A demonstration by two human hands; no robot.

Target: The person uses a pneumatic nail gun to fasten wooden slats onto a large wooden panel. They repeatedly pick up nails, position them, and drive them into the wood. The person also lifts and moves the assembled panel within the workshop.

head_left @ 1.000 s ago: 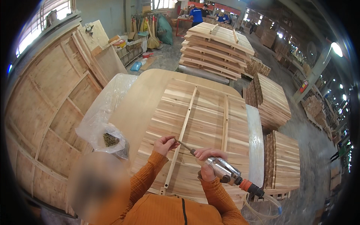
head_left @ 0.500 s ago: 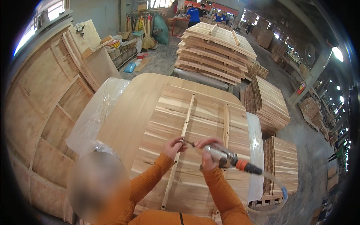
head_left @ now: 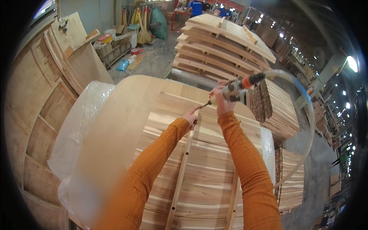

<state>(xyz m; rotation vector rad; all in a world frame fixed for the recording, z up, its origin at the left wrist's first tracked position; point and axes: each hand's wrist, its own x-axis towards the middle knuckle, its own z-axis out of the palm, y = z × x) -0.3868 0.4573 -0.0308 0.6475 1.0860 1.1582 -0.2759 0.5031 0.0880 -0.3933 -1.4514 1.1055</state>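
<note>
In my right hand (head_left: 222, 99) is a pneumatic screwdriver (head_left: 234, 89) with an orange collar and a hose, its fingers wrapped round the body. The long dark bit points down and left to the far end of a wooden batten (head_left: 186, 153). My left hand (head_left: 191, 118) is at that end, fingers curled in, with the bit's tip by its fingertips. Whatever the fingers pinch is too small to make out. Dark holes dot the batten, which lies along a striped-grain wooden panel (head_left: 207, 165). A second batten (head_left: 235, 199) lies to the right, partly behind my right forearm.
Under the panel is a rounded wooden board (head_left: 111, 122), with plastic wrap (head_left: 82, 119) at its left. Stacked panels (head_left: 214, 50) stand beyond, and more (head_left: 285, 115) at right. The clear hose (head_left: 312, 126) loops down on the right. Plywood frames (head_left: 42, 145) lean at left.
Both hands and the screwdriver have moved away from me, from the batten's middle to its far end. The hose now arches higher, and the view has shifted forward.
</note>
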